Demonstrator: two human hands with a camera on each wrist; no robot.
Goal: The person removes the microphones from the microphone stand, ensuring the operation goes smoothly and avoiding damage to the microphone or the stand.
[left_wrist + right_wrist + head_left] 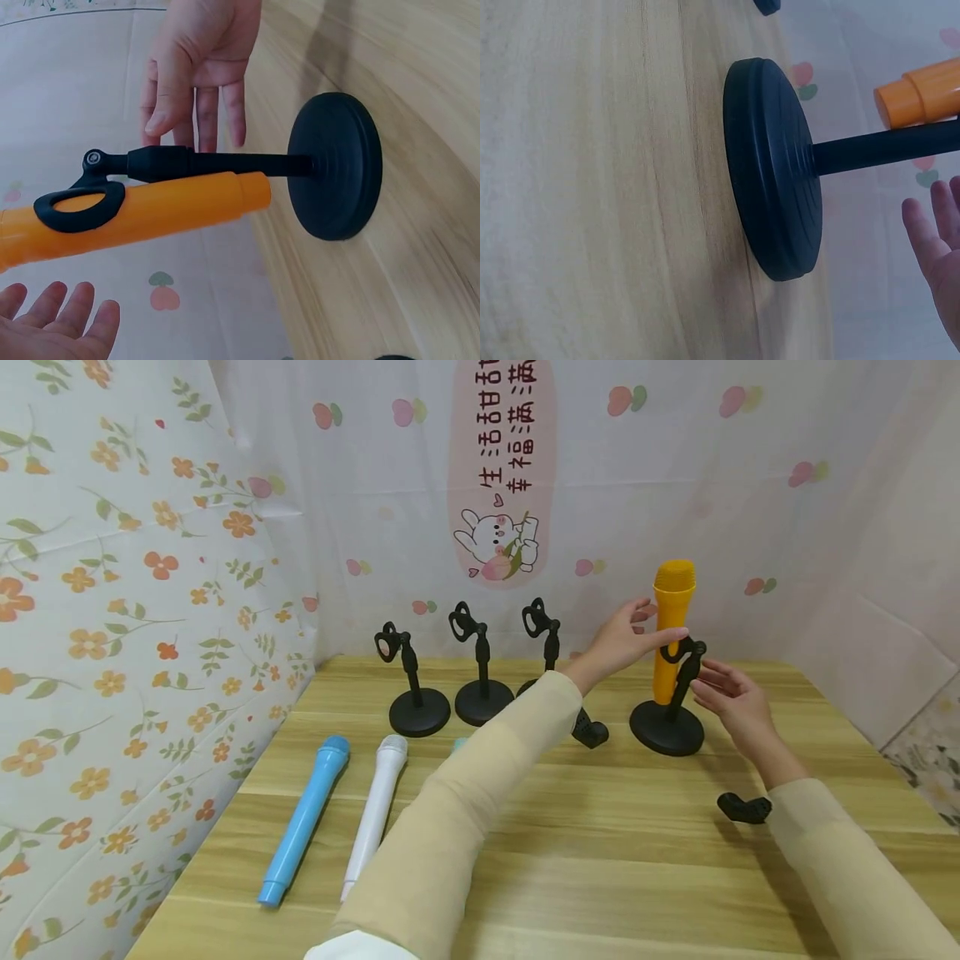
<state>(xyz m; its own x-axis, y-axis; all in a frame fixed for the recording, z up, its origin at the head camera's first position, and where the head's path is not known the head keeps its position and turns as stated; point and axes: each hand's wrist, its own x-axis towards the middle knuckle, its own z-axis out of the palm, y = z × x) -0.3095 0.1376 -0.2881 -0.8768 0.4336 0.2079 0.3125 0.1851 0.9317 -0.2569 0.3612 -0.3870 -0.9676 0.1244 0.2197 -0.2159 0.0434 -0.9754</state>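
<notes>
An orange microphone (667, 673) sits nearly upright in the ring clip of a black microphone stand (667, 727) at the right of the table. My left hand (624, 639) is beside the microphone, and in the left wrist view its relaxed fingers (71, 319) are apart from the barrel. On the other side, my right hand (738, 706) is next to the stem, with loosely extended fingers close by the pole (247, 164). In the right wrist view, the round base (776, 172) stands on the table, and the fingers (930, 236) hold nothing.
More black stands (483, 697) line the table's back edge, partly behind the left arm. A blue microphone (306, 822) and a white microphone (377, 806) lie at the left. Small black angled pieces lie near the left forearm (590, 731) and right sleeve (744, 808). A printed curtain (375, 527) hangs behind.
</notes>
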